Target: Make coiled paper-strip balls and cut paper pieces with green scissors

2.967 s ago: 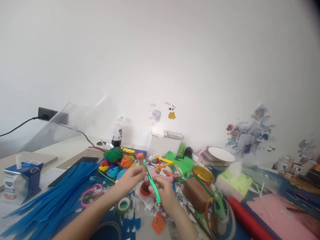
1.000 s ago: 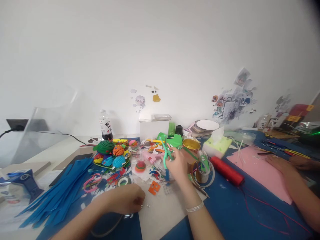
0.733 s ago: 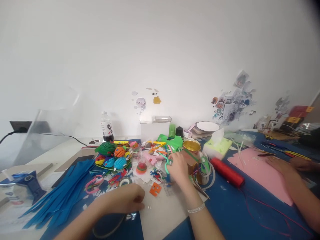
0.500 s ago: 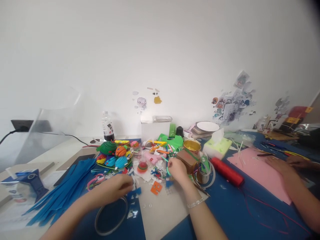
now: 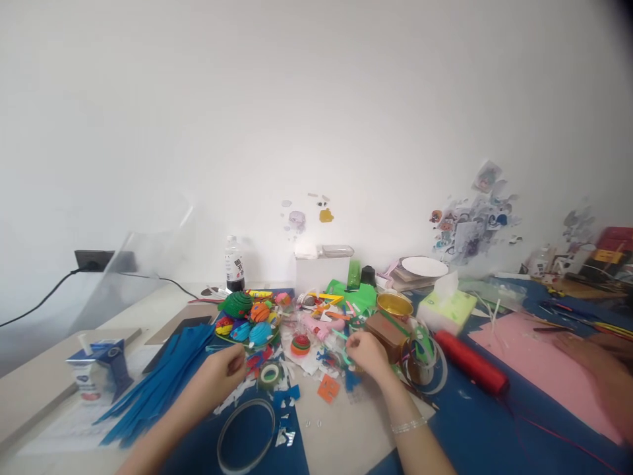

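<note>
The thin green paper strip [image 5: 346,357] sat pinched in the closed right hand [image 5: 366,351], low over the cluttered surface [image 5: 341,435]. It looked light, floppy and easily torn, probably best held near one end. The left hand [image 5: 225,371] curled beside a small green tape roll [image 5: 270,375]; I could not tell whether it held anything.

The left hand [image 5: 225,369] sits with its fingers curled at the edge of a pile of blue paper strips [image 5: 158,386]. A roll of green tape [image 5: 270,375] lies just beside it, and a clear ring [image 5: 220,439] lies closer to the person. The right hand [image 5: 368,353] is curled too, down among little paper scraps. A thin green strip [image 5: 347,357] is at its fingers, but I cannot tell if they grip it. An orange piece [image 5: 328,388] lies near. A brown box [image 5: 388,328] and a red roll [image 5: 472,371] sit further right. Another person's hand [image 5: 601,373] lies on a pink sheet [image 5: 534,359].
</note>
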Motion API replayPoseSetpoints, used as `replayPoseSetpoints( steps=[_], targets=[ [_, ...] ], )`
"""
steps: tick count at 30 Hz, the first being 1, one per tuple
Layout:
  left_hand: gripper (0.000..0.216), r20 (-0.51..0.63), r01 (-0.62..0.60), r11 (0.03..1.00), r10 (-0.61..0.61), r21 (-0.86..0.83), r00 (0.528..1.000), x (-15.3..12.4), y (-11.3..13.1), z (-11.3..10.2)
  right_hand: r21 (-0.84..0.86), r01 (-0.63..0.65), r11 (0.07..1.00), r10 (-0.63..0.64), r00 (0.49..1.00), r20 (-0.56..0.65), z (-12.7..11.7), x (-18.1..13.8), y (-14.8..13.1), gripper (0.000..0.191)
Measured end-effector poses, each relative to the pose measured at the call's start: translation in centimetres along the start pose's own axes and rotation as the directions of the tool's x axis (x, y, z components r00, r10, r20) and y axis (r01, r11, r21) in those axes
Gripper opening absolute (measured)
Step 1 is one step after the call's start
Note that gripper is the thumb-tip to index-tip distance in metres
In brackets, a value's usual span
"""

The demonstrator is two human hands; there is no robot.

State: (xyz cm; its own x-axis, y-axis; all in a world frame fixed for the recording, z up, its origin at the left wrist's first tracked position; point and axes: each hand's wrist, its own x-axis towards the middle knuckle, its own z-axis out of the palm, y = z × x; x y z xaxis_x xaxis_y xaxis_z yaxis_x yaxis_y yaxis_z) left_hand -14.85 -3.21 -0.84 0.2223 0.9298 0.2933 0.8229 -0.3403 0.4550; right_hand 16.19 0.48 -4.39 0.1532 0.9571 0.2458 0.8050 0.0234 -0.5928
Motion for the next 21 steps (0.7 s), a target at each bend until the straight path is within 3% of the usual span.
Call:
replayPoseSetpoints(
  steps=[5,9,12,14,21],
  targets=[
    [0.015,-0.035,0.078,0.996,-0.08,-0.05,0.996,-0.9,-0.8,1.1,0.038,-0.015,0.999,0.017,0.999,-0.048,0.1,-0.2,0.0,0.017],
    [0.02,-0.084,0.108,0.984,-0.121,-0.142,0.989,-1.9,-1.8,2.4,0.068,0.017,0.998,-0.014,0.998,-0.055,0.1,-0.3,-0.1,0.017],
    [0.022,-0.183,0.052,0.991,-0.075,-0.126,0.98,-2.7,-2.3,2.8,0.081,0.059,0.995,-0.053,0.996,-0.077,-0.1,-0.4,-0.3,0.02],
    [0.022,-0.191,0.014,0.995,-0.032,-0.096,0.981,-3.4,-2.1,2.7,0.085,0.089,0.992,-0.079,0.99,-0.117,-0.3,-0.5,-0.6,0.021],
    [0.027,-0.047,-0.159,0.987,0.161,0.038,0.986,-7.4,-0.3,3.3,0.154,0.166,0.974,-0.117,0.951,-0.284,-1.3,-0.8,-1.5,0.019]
  ],
)
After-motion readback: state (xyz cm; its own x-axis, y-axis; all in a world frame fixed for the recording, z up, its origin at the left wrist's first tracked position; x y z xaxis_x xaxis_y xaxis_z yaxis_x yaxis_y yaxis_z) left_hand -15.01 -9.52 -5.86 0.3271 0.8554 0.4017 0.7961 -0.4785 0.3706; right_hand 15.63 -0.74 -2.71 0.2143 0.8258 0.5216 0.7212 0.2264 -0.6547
